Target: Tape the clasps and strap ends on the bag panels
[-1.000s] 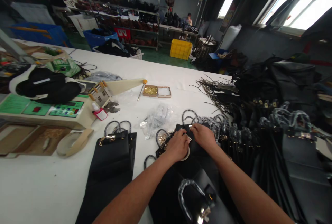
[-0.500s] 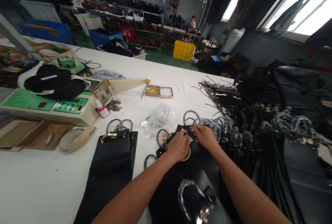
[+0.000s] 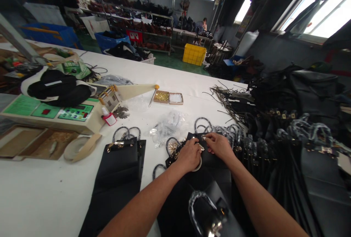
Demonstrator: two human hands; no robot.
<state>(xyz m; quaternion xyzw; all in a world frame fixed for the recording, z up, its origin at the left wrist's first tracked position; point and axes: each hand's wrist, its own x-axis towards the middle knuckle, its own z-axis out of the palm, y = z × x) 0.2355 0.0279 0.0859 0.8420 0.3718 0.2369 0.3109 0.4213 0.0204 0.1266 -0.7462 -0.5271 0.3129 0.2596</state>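
Observation:
My left hand [image 3: 189, 155] has its fingers curled at a shiny gold clasp [image 3: 201, 147] on a black bag piece [image 3: 216, 161]. Part of a pale tape roll [image 3: 198, 166] shows beneath that hand. Opposite, my right hand [image 3: 220, 146] is closed, its thumb and fingertips pinched at a small gold metal fitting [image 3: 203, 138] near the piece's top edge. A plastic-wrapped handle [image 3: 192, 207] lies on another black piece nearer to me. To the left lie stacked black bag pieces [image 3: 117, 171] with dark rope-like handles and gold clasps.
On the white table [image 3: 41, 189] stand a machine with green panels [image 3: 74, 114], a red glue bottle [image 3: 109, 117], and small boxes of gold parts [image 3: 161, 97] and white parts [image 3: 176, 98]. Crumpled clear plastic [image 3: 168, 125] lies ahead. Many black bag pieces [image 3: 276, 171] crowd the right side.
My right hand has shifted slightly right and turned, and the small gold fitting at its fingertips shows more clearly. My left hand stays almost still.

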